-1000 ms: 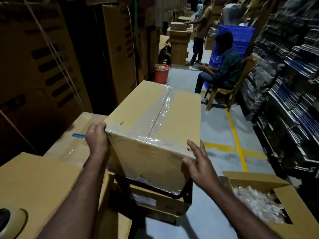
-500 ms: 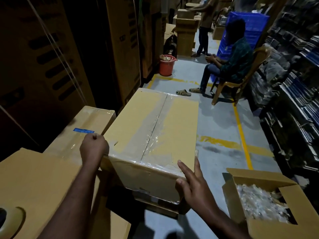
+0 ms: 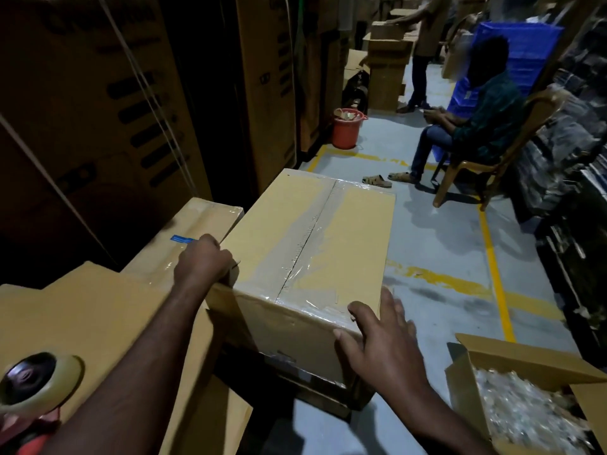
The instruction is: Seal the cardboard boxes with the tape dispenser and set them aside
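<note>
A sealed cardboard box (image 3: 345,231) with clear tape down its top seam sits in the middle, level, resting on another carton. My left hand (image 3: 203,262) grips its near left top corner with curled fingers. My right hand (image 3: 377,333) lies flat against the near right corner, fingers spread over the edge. The tape dispenser (image 3: 33,385), with a roll of clear tape and a red handle, lies at the bottom left on a flat cardboard sheet (image 3: 98,323).
Another taped box (image 3: 197,231) lies just left of the held one. An open box (image 3: 525,395) of clear plastic packets stands at the bottom right. Tall cartons line the left. A seated person (image 3: 476,123), a red bucket (image 3: 346,128) and a standing person are ahead.
The box has come down from a tilted, raised position and now lies level and lower. Both hands stayed on its near corners.
</note>
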The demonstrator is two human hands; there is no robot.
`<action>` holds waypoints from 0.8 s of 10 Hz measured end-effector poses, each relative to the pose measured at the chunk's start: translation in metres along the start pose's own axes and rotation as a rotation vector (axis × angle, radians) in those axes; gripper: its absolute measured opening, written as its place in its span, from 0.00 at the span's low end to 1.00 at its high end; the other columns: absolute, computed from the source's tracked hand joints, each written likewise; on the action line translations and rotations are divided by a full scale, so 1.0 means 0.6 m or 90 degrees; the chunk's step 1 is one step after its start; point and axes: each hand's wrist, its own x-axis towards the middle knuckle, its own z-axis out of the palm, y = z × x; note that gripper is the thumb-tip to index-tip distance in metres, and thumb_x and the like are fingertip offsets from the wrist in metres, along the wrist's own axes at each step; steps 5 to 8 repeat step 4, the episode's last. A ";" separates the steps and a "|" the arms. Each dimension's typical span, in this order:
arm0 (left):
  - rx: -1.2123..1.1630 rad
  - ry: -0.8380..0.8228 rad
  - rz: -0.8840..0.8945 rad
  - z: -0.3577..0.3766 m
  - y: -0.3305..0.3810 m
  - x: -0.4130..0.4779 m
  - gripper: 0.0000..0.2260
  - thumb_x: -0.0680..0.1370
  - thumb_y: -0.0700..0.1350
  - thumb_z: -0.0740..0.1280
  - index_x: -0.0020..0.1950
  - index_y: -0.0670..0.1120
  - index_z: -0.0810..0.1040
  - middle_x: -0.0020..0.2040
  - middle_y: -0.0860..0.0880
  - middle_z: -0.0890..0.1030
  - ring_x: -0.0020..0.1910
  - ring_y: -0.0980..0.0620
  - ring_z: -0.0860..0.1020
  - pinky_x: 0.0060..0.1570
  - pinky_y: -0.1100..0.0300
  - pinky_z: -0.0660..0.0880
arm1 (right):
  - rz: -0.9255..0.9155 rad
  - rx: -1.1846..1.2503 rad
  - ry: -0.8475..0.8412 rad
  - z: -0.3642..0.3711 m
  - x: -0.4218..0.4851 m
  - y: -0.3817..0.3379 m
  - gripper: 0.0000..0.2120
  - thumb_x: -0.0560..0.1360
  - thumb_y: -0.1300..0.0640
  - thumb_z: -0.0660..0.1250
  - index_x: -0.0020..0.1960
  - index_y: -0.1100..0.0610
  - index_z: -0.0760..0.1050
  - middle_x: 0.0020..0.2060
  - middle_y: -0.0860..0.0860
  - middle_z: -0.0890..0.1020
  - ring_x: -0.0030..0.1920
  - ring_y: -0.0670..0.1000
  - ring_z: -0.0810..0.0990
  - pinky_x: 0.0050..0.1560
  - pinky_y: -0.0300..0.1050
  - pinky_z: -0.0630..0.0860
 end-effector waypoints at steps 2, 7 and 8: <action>0.000 0.070 0.071 -0.043 0.038 -0.029 0.17 0.78 0.50 0.67 0.65 0.47 0.79 0.61 0.42 0.80 0.53 0.42 0.79 0.48 0.51 0.79 | -0.139 -0.050 -0.120 -0.043 0.054 0.010 0.37 0.69 0.27 0.41 0.60 0.47 0.73 0.70 0.56 0.69 0.75 0.59 0.61 0.73 0.63 0.58; -0.045 0.171 0.097 -0.070 0.067 -0.103 0.17 0.79 0.51 0.65 0.66 0.47 0.79 0.62 0.44 0.81 0.55 0.45 0.81 0.53 0.50 0.80 | -0.249 -0.023 -0.129 -0.096 0.084 -0.015 0.24 0.79 0.34 0.55 0.61 0.50 0.76 0.58 0.49 0.79 0.60 0.55 0.76 0.64 0.52 0.67; -0.045 0.171 0.097 -0.070 0.067 -0.103 0.17 0.79 0.51 0.65 0.66 0.47 0.79 0.62 0.44 0.81 0.55 0.45 0.81 0.53 0.50 0.80 | -0.249 -0.023 -0.129 -0.096 0.084 -0.015 0.24 0.79 0.34 0.55 0.61 0.50 0.76 0.58 0.49 0.79 0.60 0.55 0.76 0.64 0.52 0.67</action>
